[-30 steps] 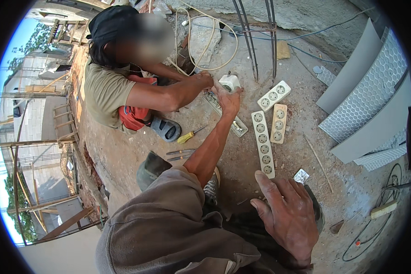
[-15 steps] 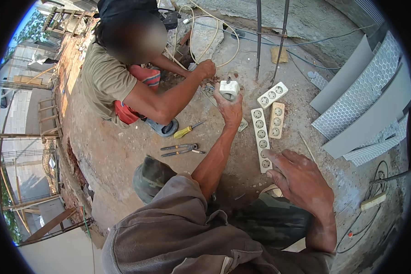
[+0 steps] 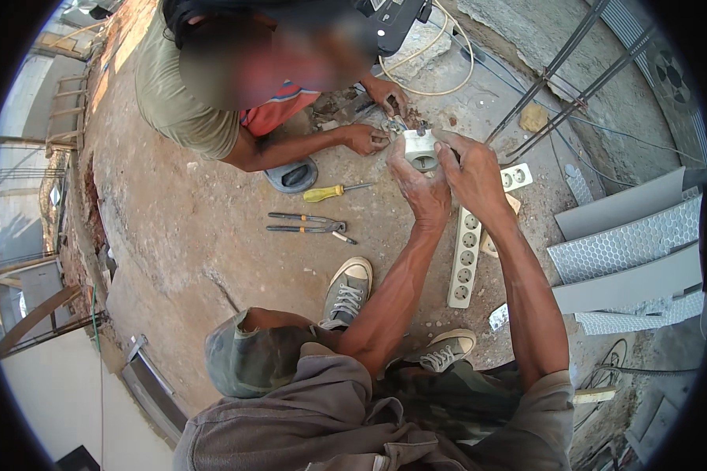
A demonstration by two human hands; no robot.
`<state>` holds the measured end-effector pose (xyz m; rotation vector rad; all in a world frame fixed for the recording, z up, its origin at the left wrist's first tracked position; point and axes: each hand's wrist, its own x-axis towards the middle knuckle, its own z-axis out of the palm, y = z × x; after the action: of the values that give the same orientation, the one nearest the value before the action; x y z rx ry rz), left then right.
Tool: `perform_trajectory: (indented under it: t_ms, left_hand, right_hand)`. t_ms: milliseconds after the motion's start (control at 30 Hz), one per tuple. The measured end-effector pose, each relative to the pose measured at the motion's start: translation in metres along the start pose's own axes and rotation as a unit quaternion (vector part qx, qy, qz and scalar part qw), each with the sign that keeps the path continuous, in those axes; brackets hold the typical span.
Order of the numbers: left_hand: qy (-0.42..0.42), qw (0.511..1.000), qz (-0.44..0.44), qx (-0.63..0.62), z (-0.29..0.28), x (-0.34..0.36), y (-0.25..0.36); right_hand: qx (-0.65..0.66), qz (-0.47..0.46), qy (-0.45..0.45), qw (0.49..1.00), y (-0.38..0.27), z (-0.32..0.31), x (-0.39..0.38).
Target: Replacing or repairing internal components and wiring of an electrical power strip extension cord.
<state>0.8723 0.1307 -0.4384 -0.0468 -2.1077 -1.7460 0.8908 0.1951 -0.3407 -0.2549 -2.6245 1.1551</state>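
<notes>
Both my hands grip a small white socket unit [image 3: 419, 145] with a round outlet in its face: my left hand [image 3: 420, 188] at its left side, my right hand [image 3: 475, 173] at its right, thumb on the housing. Just beyond it, a co-worker's two hands [image 3: 363, 139] work at small parts and wires [image 3: 397, 125]. Right of and below my hands lie a long white power strip [image 3: 465, 263], a short white one [image 3: 517, 177] and a beige one [image 3: 513, 202], partly hidden by my arm. A yellow screwdriver [image 3: 323, 193] and pincers [image 3: 306, 223] lie to the left.
A crouching co-worker [image 3: 187, 133] is at the upper left near a cream cable [image 3: 448, 86]. Steel rebars [image 3: 554, 94] rise at the upper right, with gray and honeycomb-patterned strips [image 3: 620, 243] below them. Loose dark cables [image 3: 617, 357] lie lower right; wooden framing [image 3: 67, 110] is far left.
My right hand has moved up from beside my knee to the socket that my left hand was holding. The co-worker's hands have shifted to small parts beside it. The view has swung.
</notes>
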Motion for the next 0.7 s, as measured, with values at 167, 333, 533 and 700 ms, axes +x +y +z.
perform_trajectory:
  t_ms: [167, 333, 533, 700]
  left_hand:
    - [0.018, 0.999, -0.048, 0.008, -0.024, 0.009, -0.021]
    - [0.031, 0.999, -0.013, 0.018, -0.050, 0.013, -0.044]
    - [-0.015, 0.989, 0.097, 0.109, -0.075, 0.000, -0.056]
    - [-0.087, 0.986, 0.079, 0.116, -0.090, -0.016, -0.051]
  right_hand:
    - [0.031, 0.017, -0.007, 0.999, 0.005, 0.047, 0.009]
    - [0.073, 0.019, 0.003, 0.997, -0.009, 0.078, 0.010]
    - [0.048, 0.062, -0.023, 0.997, 0.006, 0.108, -0.001]
    - [0.111, 0.077, -0.023, 0.991, 0.011, 0.100, -0.022]
